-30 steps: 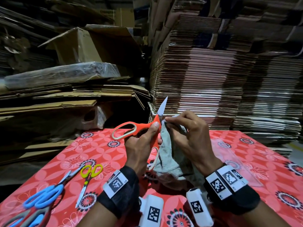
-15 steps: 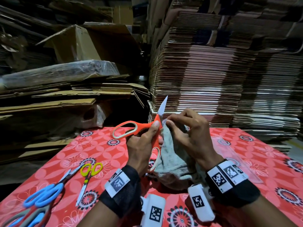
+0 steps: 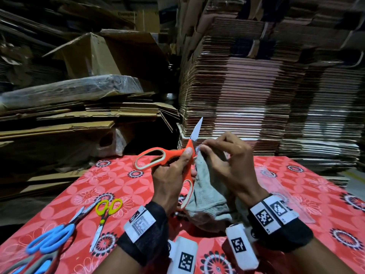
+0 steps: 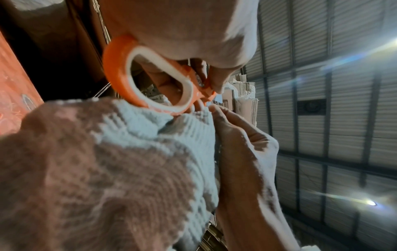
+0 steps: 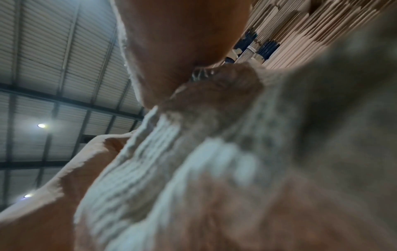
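Head view, quick: where's the grey knit cloth (image 3: pixel 209 194) rn?
– Over the red floral tablecloth (image 3: pixel 118 175), hanging from right hand (image 3: pixel 231 165); thumb & forefinger pinch its top edge against blade of the orange scissors (image 3: pixel 171 154)
– And left hand (image 3: pixel 169 180)?
– Curled round the scissors near pivot, thumb on it, tip up
– Handling?
– Cloth's soft, light, floppy imo; blade's stiff & sharp, so hold by pivot/handles, keep fabric btw fingers & edge

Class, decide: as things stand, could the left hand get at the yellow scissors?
Likely yes: the yellow scissors lie uncovered on the table near the left hand, with nothing between. But it grips the orange scissors and must free itself first.
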The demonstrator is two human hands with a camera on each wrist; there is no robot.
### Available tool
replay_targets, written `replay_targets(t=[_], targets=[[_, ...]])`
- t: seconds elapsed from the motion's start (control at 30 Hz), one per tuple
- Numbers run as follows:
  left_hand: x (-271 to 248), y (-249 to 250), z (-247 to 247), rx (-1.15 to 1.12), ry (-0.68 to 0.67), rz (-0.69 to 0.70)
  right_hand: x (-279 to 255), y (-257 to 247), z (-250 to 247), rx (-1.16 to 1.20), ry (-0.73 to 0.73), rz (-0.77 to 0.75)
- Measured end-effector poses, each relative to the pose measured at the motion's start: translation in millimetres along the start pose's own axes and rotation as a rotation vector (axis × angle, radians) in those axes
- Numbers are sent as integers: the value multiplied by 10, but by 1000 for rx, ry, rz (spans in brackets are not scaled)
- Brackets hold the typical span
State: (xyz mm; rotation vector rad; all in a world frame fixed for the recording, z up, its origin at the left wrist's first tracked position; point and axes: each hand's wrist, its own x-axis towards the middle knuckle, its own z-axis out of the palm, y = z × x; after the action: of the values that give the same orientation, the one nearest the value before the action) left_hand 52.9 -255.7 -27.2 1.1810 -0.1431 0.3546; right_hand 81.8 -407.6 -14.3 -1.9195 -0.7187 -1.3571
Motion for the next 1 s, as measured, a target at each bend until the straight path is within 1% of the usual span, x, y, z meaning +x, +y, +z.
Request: replay_targets(t=[0.07, 0.13, 0.17, 0.23, 0.33, 0.4, 0.5, 0.6, 0.67, 0.73, 0.8, 0.9, 0.93, 1.0], targets=[[0, -5, 1, -1, -13, -12, 44, 60, -52, 13, 43, 100], [14, -35, 1, 29, -22, 10, 95, 172, -135, 12, 86, 195], [21, -55, 4, 40, -22, 23, 107, 209, -167, 6, 109, 218], [40, -83, 0, 44, -11, 43, 90, 168, -142, -1, 131, 185], [63, -83, -18, 22, 36, 47, -23, -32, 38, 40, 83, 54], [58, -63, -24, -14, 61, 38, -65, -67, 105, 85, 47, 27], [38, -41, 6, -70, 26, -18, -15, 33, 20, 78, 31, 32], [45, -45, 5, -36, -2, -50, 56, 143, -84, 31, 94, 112], [56, -49, -9, -43, 0, -46, 87, 204, -125, 25, 135, 175], [53, -61, -7, -53, 7, -44, 83, 193, -110, 27, 144, 191], [47, -69, -8, -52, 22, -43, 40, 107, -34, 59, 102, 144], [54, -55, -8, -56, 42, -26, -18, -14, 67, 123, -20, 61], [47, -47, -3, -56, 36, -26, 0, -6, 48, 131, -46, 65], [27, -24, 10, -81, 10, -35, 66, 64, -47, 130, -34, 118]])
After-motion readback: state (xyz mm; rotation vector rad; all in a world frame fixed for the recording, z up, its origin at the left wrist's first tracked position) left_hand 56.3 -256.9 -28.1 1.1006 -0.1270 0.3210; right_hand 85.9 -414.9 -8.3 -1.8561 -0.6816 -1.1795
